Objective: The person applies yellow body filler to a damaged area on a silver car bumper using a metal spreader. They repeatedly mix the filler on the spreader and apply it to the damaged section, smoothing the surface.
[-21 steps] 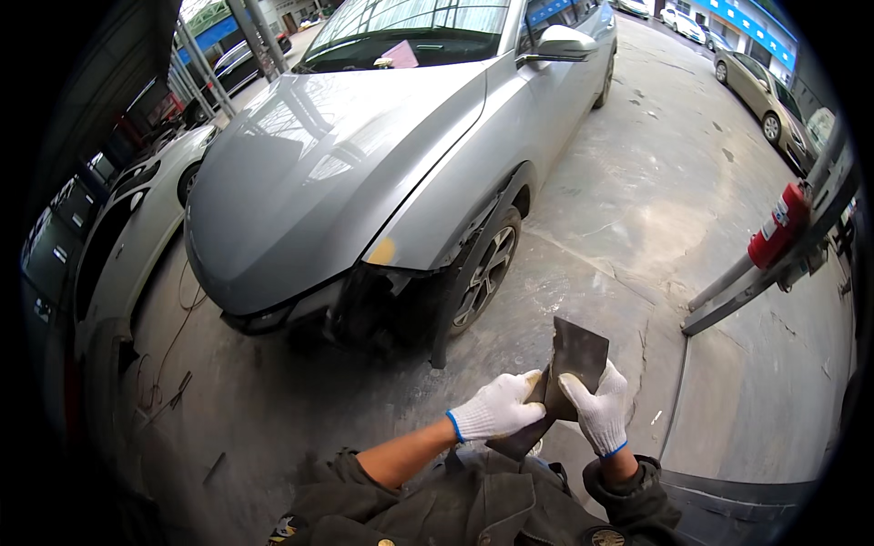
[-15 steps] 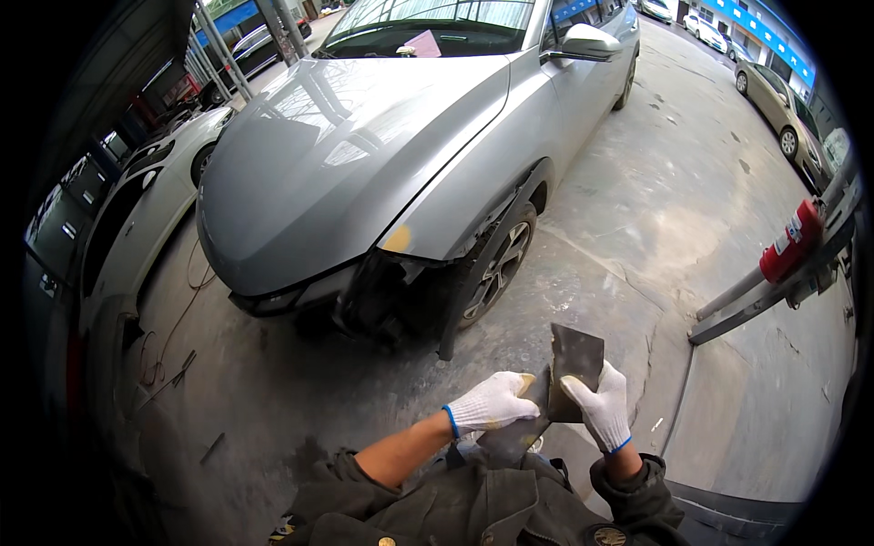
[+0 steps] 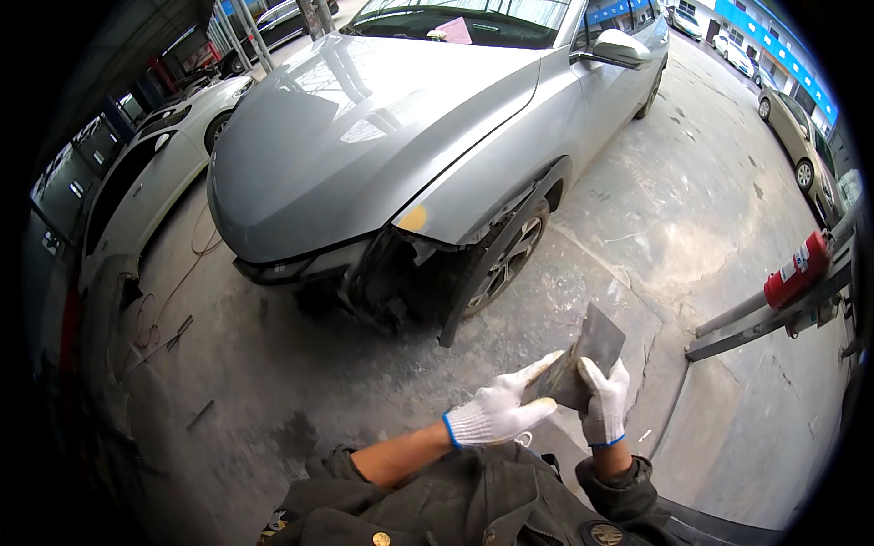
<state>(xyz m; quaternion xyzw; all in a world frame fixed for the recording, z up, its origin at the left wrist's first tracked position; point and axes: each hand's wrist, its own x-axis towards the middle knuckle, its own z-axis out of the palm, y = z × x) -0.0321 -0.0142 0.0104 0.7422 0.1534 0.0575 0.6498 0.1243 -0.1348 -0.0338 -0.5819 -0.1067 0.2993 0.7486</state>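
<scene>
A dark grey, flat rectangular plate (image 3: 601, 338) stands tilted in my right hand (image 3: 605, 407), whose thumb presses on its face. My left hand (image 3: 494, 411) is just to its left, fingers and thumb closed about a second grey plate (image 3: 541, 384), mostly hidden and touching or very close to the first. White knitted gloves with blue cuffs cover both hands. Ahead stands a silver car (image 3: 391, 136); its front corner is open below the hood. A yellowish patch (image 3: 412, 218) marks the fender above the opening, and a black wheel-arch trim (image 3: 455, 309) hangs loose by the wheel.
A red fire extinguisher (image 3: 797, 270) is fixed to a slanting metal post (image 3: 746, 329) at right. A white car (image 3: 150, 187) stands at left, with a hose (image 3: 150, 318) and thin rods (image 3: 179, 334) on the floor. A beige car (image 3: 797, 136) is parked far right.
My right hand has tilted its plate rightward. The left hand's plate has turned up from below, and its fingers now point up beside the other plate. The view has shifted slightly.
</scene>
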